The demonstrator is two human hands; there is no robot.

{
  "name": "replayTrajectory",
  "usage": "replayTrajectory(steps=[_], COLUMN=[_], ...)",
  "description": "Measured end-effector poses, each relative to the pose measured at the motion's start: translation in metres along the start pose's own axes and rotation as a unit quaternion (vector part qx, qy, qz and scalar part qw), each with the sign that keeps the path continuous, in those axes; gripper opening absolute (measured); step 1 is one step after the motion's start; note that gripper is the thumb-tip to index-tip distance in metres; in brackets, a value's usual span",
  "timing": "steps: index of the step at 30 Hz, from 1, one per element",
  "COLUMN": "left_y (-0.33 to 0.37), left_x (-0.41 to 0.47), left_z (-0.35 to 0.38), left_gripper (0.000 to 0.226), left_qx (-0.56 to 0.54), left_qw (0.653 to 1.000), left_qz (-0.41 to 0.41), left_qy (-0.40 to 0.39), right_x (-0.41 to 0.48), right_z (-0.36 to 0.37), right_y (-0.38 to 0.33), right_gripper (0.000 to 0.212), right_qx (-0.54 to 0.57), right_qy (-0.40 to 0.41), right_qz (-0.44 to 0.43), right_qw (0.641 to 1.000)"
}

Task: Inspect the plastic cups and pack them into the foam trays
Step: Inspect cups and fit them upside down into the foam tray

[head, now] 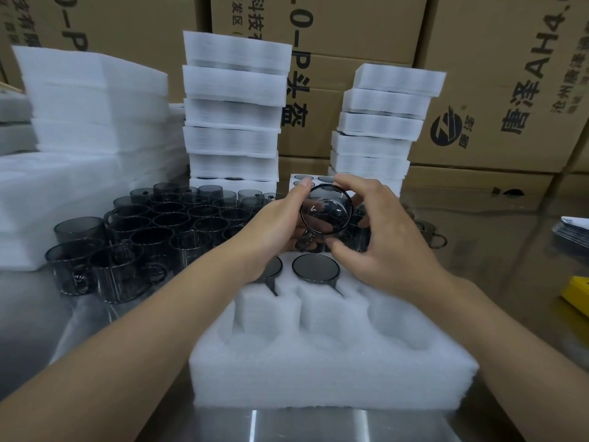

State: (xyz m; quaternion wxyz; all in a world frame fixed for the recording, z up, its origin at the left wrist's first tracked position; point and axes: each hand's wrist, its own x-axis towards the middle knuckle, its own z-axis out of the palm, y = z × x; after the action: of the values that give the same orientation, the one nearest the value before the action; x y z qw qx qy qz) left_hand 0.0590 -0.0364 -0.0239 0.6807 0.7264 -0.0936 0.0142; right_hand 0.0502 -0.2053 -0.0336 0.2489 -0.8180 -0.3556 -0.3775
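Head: cup point(326, 208) above tray point(318, 386), open pockets point(323, 341)

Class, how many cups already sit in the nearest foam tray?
2: left cup at back left, middle cup at back middle; right hand may hide a third.

You hold a dark see-through cup point(326, 209) tipped on its side above the white foam tray point(331, 371). Two packed cups point(315, 267) sit in its far holes. Many loose cups point(153, 231) stand at your left.
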Motion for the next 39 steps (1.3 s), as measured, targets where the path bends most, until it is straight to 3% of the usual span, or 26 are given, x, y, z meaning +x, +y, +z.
replayTrajectory(steps=[14, 17, 21, 27, 34, 39], left_y=[-0.003, -0.003, 0.0, 0.004, 0.004, 0.012], left_x=[0.001, -0.001, -0.005, -0.008, -0.009, -0.012], left_z=[-0.003, -0.004, -0.004, -0.005, -0.003, -0.01], left_gripper=[0.059, 0.057, 0.07, 0.052, 0.051, 0.04], left_qx=[0.034, 0.039, 0.063, 0.074, 0.11, 0.112], left_qw=[0.999, 0.998, 0.995, 0.995, 0.991, 0.989], left_qz=[0.037, 0.052, 0.056, 0.05, 0.055, 0.05], left_qy=[-0.014, -0.025, -0.045, -0.053, -0.06, -0.084], right_x=[0.001, 0.001, 0.002, 0.003, 0.016, 0.031], right_z=[-0.003, -0.003, -0.005, -0.011, -0.035, -0.042], right_y=[-0.005, -0.005, -0.006, -0.011, -0.019, -0.04], right_gripper=[0.063, 0.067, 0.074, 0.074, 0.088, 0.083], right_qx=[0.002, -0.002, -0.008, -0.017, 0.012, -0.016], right_qy=[-0.015, -0.023, -0.031, -0.051, -0.224, -0.288], right_qz=[0.0, 0.008, 0.019, 0.026, 0.074, 0.04], right_qw=[1.0, 1.0, 0.999, 0.998, 0.972, 0.957])
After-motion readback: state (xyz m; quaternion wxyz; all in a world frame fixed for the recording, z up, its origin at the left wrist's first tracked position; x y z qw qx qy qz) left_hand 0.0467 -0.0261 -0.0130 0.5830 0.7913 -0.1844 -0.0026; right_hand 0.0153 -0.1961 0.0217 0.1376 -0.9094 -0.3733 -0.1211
